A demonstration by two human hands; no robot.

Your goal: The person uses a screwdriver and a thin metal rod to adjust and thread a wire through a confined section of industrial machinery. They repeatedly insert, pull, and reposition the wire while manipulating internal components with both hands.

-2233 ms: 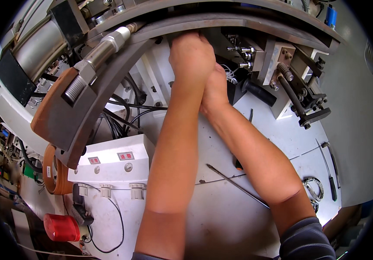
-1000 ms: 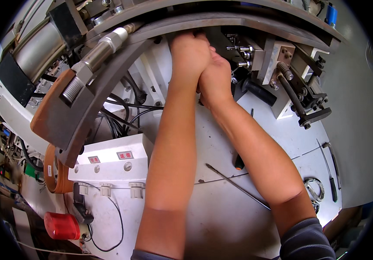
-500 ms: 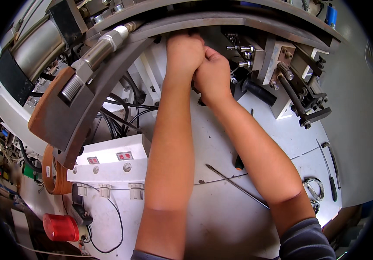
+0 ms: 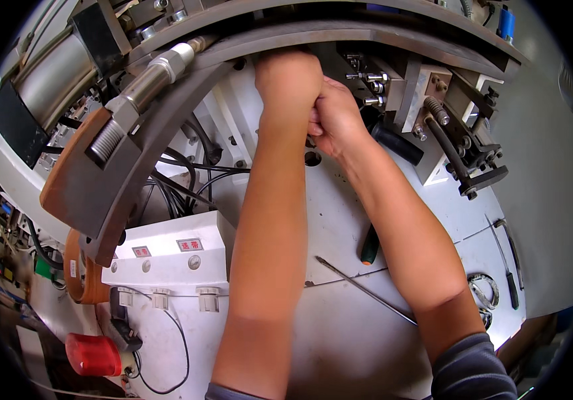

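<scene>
Lots of clutter around here: a white control box [image 4: 166, 257] with small labels and round buttons sits on the left of the white surface [image 4: 346, 340], and black cables [image 4: 180, 183] bunch up just behind it. A red beacon light [image 4: 93, 355] lies at lower left near an orange tape roll [image 4: 78, 275]. A thin metal rod [image 4: 365, 291] rests on the surface, with a green-handled screwdriver [image 4: 369, 245] just above it.

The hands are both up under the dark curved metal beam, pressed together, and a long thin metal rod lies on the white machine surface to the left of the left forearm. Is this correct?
Not fully. In the head view, the left hand and right hand are indeed pressed together under the dark curved beam, but the thin metal rod lies on the white surface between the two forearms, reaching under the right one, not left of the left forearm.
</scene>
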